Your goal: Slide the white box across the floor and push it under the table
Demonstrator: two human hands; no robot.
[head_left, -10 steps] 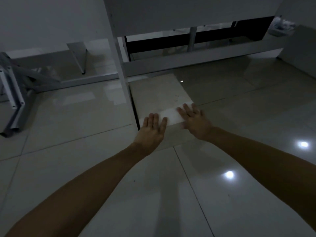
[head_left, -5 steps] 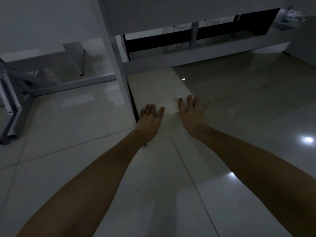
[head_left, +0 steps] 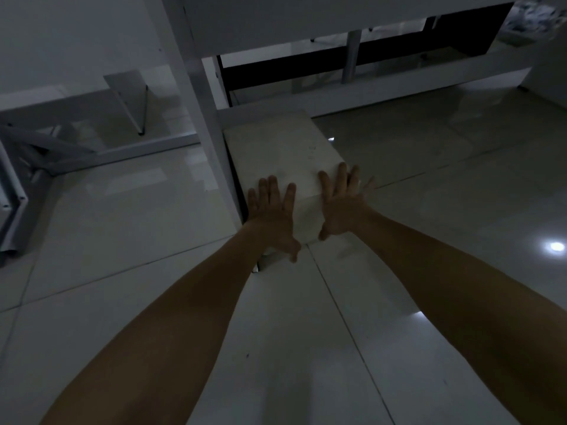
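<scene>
The white box (head_left: 282, 148) lies on the glossy tiled floor, right beside a white table leg (head_left: 199, 96). Its far end sits below the white table top (head_left: 306, 19). Both my palms press flat against the box's near face. My left hand (head_left: 273, 216) is at the near left corner, fingers spread over the top edge. My right hand (head_left: 340, 207) is at the near right corner, fingers spread as well. Neither hand grips anything.
A low white beam (head_left: 383, 93) of the table frame runs along the floor just behind the box. A second white frame (head_left: 18, 179) stands at the far left. Tiled floor (head_left: 460, 194) spreads to the right, with light reflections (head_left: 557, 246).
The box has slid away from me, further under the table. My hands have dropped from its top onto its near face, following it forward.
</scene>
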